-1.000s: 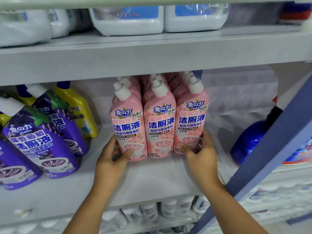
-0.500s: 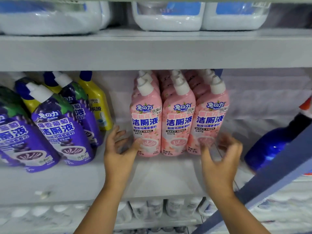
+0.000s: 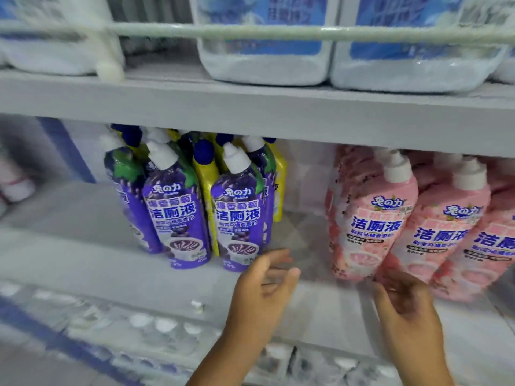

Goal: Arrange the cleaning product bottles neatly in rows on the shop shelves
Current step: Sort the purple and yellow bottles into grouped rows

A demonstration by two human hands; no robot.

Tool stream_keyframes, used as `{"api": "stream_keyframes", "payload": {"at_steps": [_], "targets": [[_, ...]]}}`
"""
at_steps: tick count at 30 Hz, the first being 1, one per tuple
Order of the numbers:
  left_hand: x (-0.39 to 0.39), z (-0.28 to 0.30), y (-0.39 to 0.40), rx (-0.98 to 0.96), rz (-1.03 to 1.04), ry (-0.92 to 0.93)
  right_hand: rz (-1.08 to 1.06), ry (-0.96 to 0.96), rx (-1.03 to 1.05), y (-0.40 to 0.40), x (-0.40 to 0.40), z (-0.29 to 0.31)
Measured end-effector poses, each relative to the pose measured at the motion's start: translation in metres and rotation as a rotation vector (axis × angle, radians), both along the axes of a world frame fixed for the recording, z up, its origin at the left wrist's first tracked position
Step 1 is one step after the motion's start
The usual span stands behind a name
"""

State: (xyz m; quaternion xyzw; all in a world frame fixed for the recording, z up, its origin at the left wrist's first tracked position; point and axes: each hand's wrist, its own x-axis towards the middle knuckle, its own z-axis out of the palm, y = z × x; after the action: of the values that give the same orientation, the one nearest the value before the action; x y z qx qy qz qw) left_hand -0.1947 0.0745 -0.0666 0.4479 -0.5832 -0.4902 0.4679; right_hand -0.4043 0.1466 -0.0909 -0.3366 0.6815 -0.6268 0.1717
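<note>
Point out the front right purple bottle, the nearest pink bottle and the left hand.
front right purple bottle (image 3: 239,218), head view, label middle
nearest pink bottle (image 3: 373,227), head view, label text
left hand (image 3: 262,291), head view, palm

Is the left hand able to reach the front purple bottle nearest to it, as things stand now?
Probably yes. The left hand is open, holding nothing, just beside the base of the front purple plastic bottle with a white cap. Only bare grey shelf lies between them.

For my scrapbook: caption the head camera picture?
Two open hands between purple plastic bottles and pink plastic bottles.
</note>
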Motion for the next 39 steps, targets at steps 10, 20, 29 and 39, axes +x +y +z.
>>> {"api": "stream_keyframes", "payload": {"at_steps": [10, 20, 29, 39], "targets": [[0.125, 0.02, 0.042, 0.008, 0.38, -0.06, 0.439, -0.122, -0.014, -0.037, 0.09, -0.002], [0.154, 0.05, -0.042, -0.228, 0.307, -0.111, 0.504, 0.03, 0.005, -0.082, 0.14, 0.055], [0.185, 0.035, -0.091, -0.085, 0.025, -0.096, 0.346, -0.074, 0.012, -0.102, 0.171, 0.052], [0.281, 0.037, -0.095, -0.112, 0.145, 0.059, 0.078, 0.132, 0.009, -0.049, 0.134, 0.055]]}}
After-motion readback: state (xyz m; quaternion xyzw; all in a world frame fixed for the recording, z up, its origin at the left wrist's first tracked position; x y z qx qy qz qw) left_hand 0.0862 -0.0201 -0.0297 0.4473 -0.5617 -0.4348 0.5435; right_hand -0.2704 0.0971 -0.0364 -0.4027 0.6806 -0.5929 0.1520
